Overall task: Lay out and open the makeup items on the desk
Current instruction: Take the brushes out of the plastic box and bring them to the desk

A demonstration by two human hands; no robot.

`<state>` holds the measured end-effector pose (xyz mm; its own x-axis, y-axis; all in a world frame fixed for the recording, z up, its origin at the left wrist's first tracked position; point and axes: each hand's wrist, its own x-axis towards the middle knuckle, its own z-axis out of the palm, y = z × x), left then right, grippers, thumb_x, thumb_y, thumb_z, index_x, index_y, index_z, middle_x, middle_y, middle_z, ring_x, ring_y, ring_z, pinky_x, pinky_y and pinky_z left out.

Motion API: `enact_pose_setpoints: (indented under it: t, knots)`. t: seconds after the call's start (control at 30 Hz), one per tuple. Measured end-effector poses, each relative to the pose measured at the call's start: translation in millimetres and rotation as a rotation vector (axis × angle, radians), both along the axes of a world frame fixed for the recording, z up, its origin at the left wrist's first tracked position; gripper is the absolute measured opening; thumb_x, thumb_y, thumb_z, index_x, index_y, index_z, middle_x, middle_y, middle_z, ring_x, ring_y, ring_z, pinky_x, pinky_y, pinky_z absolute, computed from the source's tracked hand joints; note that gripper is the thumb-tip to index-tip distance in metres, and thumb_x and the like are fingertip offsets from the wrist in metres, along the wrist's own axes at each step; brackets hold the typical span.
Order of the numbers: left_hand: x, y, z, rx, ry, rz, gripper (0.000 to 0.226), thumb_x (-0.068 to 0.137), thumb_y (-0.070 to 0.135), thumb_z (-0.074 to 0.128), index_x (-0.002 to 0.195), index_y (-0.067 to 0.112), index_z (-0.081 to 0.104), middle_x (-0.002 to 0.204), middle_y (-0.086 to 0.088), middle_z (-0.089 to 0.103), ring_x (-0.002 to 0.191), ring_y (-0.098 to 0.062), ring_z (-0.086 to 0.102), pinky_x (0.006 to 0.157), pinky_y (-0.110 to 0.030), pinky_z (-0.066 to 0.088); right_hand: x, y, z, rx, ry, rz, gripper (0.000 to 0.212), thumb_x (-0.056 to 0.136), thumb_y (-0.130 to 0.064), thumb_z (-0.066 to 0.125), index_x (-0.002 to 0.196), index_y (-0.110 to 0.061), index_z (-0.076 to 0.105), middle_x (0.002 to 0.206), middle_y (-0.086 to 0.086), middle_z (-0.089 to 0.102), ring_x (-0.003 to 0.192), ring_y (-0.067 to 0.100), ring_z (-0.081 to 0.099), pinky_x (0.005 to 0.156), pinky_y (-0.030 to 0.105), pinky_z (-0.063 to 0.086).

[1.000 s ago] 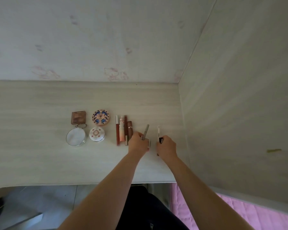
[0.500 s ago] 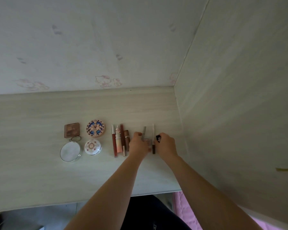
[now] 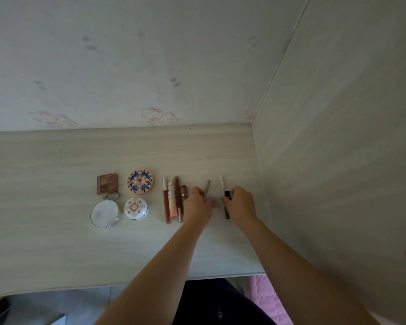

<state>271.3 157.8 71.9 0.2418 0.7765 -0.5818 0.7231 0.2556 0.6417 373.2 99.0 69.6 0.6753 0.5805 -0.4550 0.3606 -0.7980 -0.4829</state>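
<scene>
Where left hand (image 3: 197, 204) curls round grey pen (image 3: 207, 187), lower barrel hidden; right hand (image 3: 240, 204) pinches black-capped white pen (image 3: 222, 185) near worktop (image 3: 56, 242) right edge.

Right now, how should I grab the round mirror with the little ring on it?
Best guess: pinch the round mirror across its silver rim, coming straight down from above. It lies flat, its left and near sides are bare desk, and the ring looks too small to hold steadily.
</scene>
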Motion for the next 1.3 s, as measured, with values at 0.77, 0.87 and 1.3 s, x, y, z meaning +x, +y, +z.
enact_pose_setpoints:
  t: [0.77, 0.87, 1.3]
  knots:
    - [-8.9, 15.2, -0.6, 0.237, 0.263, -0.271, 0.022, 0.09, 0.014, 0.054, 0.111, 0.007, 0.054, 0.112, -0.011, 0.061, 0.098, -0.027, 0.061, 0.079, -0.037, 0.052, -32.4, -28.3, 8.8, 0.156, -0.029, 0.413, 0.059, 0.084, -0.014, 0.068, 0.134, -0.01, 0.035, 0.115, 0.01, 0.055, 0.098, 0.022, 0.057, 0.08, 0.028, 0.05]
    - [-11.0, 16.3, 0.2, 0.283, 0.315, -0.336, 0.022, 0.092, 0.014, 0.052, 0.113, 0.008, 0.053, 0.112, -0.01, 0.061, 0.097, -0.026, 0.063, 0.072, -0.032, 0.048, -36.0, -37.9, 10.5, 0.187, -0.035, 0.508, 0.058, 0.082, -0.02, 0.072, 0.129, -0.01, 0.04, 0.116, 0.006, 0.051, 0.103, 0.019, 0.051, 0.086, 0.025, 0.046]
    - [-28.4, 7.8, -4.3, 0.595, 0.452, -0.559, 0.016, 0.097, 0.02, 0.048, 0.105, 0.013, 0.06, 0.104, -0.009, 0.064, 0.109, -0.025, 0.057, 0.099, -0.038, 0.044, -33.8, -66.1, -11.7, 0.197, -0.398, 0.843, 0.05, 0.057, -0.031, 0.086, 0.099, -0.02, 0.061, 0.1, -0.003, 0.064, 0.097, 0.024, 0.054, 0.075, 0.033, 0.047]
